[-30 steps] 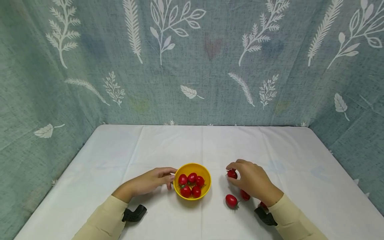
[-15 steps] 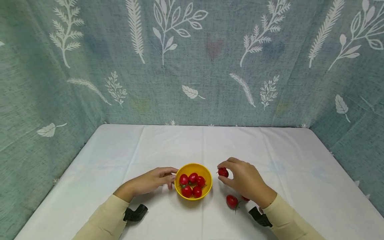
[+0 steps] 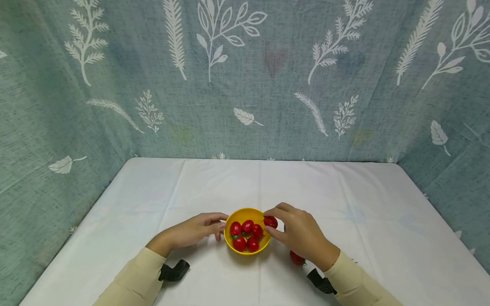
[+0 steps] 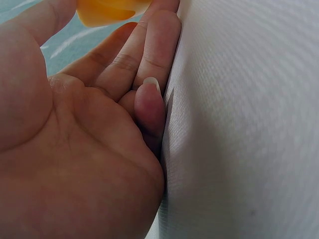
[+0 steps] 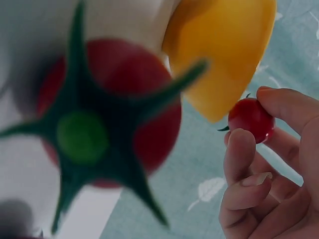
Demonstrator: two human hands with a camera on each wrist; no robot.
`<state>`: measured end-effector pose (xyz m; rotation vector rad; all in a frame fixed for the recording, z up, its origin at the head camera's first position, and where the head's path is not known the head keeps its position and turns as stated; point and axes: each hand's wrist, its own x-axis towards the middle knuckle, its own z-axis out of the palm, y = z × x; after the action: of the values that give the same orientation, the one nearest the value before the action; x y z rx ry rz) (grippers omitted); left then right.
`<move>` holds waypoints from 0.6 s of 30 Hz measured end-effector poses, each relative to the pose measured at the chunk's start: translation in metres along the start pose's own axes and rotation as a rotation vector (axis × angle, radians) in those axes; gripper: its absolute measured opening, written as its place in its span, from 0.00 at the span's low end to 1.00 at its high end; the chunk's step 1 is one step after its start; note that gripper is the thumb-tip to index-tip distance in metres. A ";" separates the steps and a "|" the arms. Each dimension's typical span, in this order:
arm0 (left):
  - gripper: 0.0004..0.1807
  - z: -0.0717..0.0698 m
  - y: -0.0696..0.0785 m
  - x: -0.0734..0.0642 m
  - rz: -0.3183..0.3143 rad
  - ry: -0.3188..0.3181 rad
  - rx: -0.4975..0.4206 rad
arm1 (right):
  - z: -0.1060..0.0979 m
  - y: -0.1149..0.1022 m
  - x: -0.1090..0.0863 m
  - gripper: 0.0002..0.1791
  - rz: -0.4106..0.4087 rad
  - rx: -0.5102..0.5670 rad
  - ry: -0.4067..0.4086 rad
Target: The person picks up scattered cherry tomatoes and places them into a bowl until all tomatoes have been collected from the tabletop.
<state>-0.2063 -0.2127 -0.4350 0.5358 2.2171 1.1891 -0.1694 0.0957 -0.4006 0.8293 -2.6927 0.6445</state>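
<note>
A yellow bowl [image 3: 246, 253] holding several red cherry tomatoes [image 3: 239, 243] sits on the white tablecloth. My left hand [image 3: 195, 231] is at the bowl's left side, thumb and fingertips touching its wall; the left wrist view shows the fingers extended with the little finger bent, the bowl [image 4: 107, 14] beyond. My right hand [image 3: 300, 233] pinches one cherry tomato [image 3: 271, 222] between thumb and fingers, over the bowl's right rim. In the right wrist view that tomato [image 5: 250, 120] is close beside the bowl [image 5: 219, 55].
Another cherry tomato [image 3: 296, 257] lies on the tablecloth [image 3: 214, 280], partly under the right forearm. Large in the right wrist view is a tomato [image 5: 154, 124] with its green calyx facing the camera. A patterned green curtain [image 3: 275, 123] stands behind the table.
My right hand has carried the pinched cherry tomato leftward from the right side of the table to the bowl's rim. The left hand has stayed at the bowl.
</note>
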 end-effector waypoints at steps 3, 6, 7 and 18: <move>0.22 0.000 0.000 0.000 0.000 -0.002 -0.002 | 0.003 -0.002 0.000 0.18 -0.027 0.004 0.000; 0.22 0.001 -0.001 0.001 0.002 0.000 0.001 | 0.006 -0.003 0.000 0.18 -0.059 0.012 0.005; 0.22 0.001 -0.001 0.001 0.002 0.001 0.002 | 0.007 -0.003 0.000 0.18 -0.066 0.014 0.006; 0.22 0.000 0.001 0.000 -0.013 0.004 0.005 | 0.013 -0.005 0.001 0.16 -0.061 0.011 -0.055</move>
<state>-0.2060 -0.2121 -0.4346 0.5207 2.2238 1.1797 -0.1690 0.0853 -0.4102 0.9415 -2.7030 0.6319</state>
